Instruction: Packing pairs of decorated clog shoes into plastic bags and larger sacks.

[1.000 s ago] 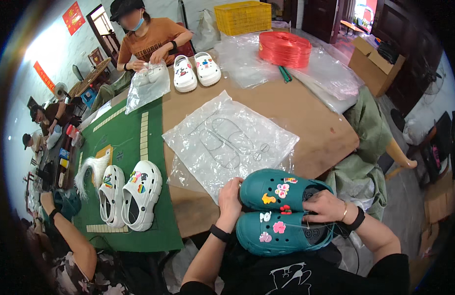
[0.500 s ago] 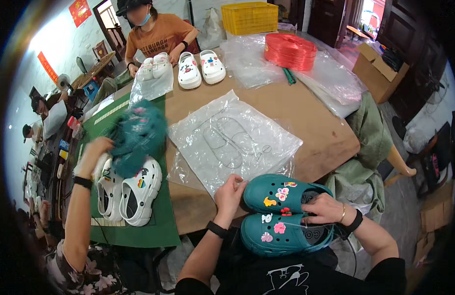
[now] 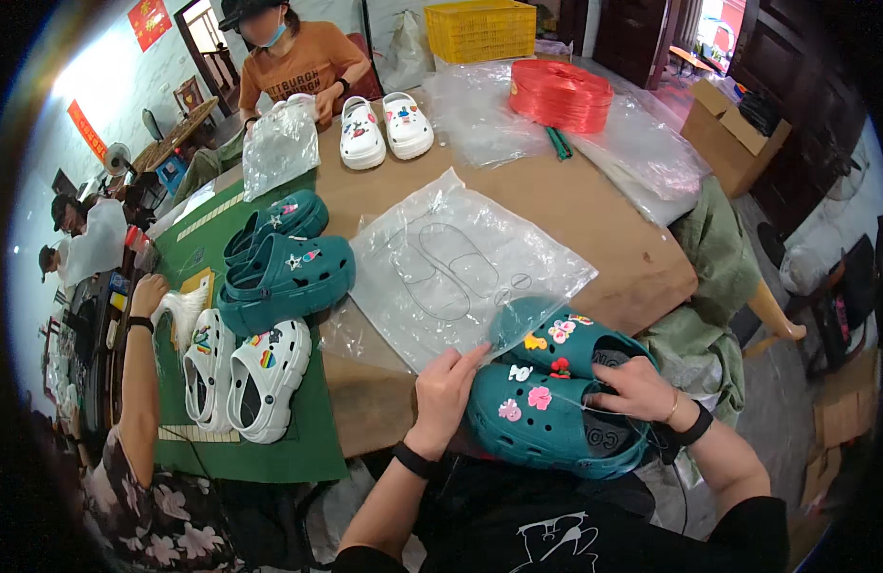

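Note:
My right hand (image 3: pixel 642 390) is closed on a pair of teal clogs (image 3: pixel 518 441), its fingers inside the foot openings. Colourful charms dot both clogs, and their toes point left. At the near edge of a clear plastic bag (image 3: pixel 470 258), my left hand (image 3: pixel 448 399) pinches the film between thumb and fingers. The bag lies on the brown tabletop, with a pair of soles outlined on it. Part of its edge overlaps the toe of the farther clog.
Left on a green mat (image 3: pixel 317 449) are more teal clogs (image 3: pixel 298 272) and white clogs (image 3: pixel 270 382), beside a co-worker's hand (image 3: pixel 147 294). Across the table a person (image 3: pixel 303 62) handles a bagged pair. White clogs (image 3: pixel 408 126), red twine (image 3: pixel 561 95) and plastic bags (image 3: pixel 475 105) lie at the far side.
The bag's near edge has come over the farther clog's toe as my left hand moved slightly right. The co-worker has set teal clogs down on the left and drawn that hand back.

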The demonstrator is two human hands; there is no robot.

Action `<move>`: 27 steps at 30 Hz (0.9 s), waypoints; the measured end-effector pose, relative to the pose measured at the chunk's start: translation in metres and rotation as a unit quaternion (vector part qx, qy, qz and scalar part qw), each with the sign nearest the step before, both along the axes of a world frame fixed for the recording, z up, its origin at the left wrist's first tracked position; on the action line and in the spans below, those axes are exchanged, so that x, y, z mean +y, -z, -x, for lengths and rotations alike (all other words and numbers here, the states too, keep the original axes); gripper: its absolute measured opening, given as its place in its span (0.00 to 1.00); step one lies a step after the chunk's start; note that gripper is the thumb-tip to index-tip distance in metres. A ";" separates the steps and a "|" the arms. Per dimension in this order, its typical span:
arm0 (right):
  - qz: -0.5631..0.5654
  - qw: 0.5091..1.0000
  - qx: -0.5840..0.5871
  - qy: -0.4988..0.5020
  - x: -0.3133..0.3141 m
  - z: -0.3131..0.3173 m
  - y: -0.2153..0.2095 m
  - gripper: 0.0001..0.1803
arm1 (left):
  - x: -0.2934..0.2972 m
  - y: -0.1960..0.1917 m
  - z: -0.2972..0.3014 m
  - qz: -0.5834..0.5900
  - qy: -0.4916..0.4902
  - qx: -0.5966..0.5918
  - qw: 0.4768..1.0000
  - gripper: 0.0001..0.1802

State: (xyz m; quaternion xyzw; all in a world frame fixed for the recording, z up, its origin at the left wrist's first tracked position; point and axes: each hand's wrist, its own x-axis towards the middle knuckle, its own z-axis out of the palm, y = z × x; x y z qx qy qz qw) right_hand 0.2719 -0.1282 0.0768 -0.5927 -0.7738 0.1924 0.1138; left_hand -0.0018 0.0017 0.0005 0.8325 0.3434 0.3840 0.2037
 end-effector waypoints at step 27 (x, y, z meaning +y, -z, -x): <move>-0.149 0.983 -0.107 -0.004 -0.017 0.036 -0.001 0.23 | -0.011 -0.058 -0.035 -0.074 -0.006 0.147 0.986 0.32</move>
